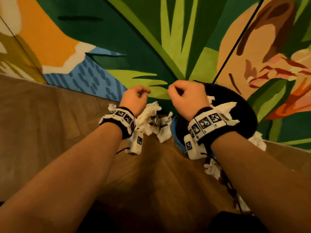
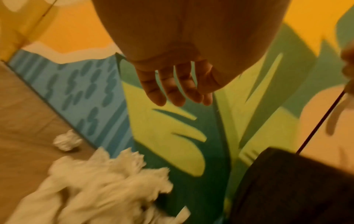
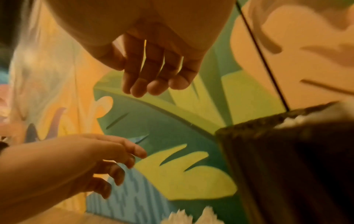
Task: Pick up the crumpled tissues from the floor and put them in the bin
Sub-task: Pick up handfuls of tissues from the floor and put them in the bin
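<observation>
Both of my hands hover above the floor in front of the painted wall, and neither holds anything. My left hand [image 1: 138,96] hangs with loosely curled fingers [image 2: 178,94] over a pile of crumpled white tissues [image 1: 151,121] [image 2: 99,181]. My right hand [image 1: 178,92], its fingers [image 3: 153,81] equally relaxed, is above the left rim of the black bin [image 1: 239,113] [image 3: 287,166]. White tissue [image 1: 225,106] lies inside the bin. Single tissues lie on the floor at the far left [image 1: 111,107] [image 2: 66,141], beside my right forearm [image 1: 211,169] and right of the bin [image 1: 257,140].
The mural wall [image 1: 151,47] stands close behind the bin and the tissues, meeting the wooden floor [image 1: 50,115]. Something blue [image 1: 176,132] lies at the foot of the bin. My left hand [image 3: 107,163] shows in the right wrist view.
</observation>
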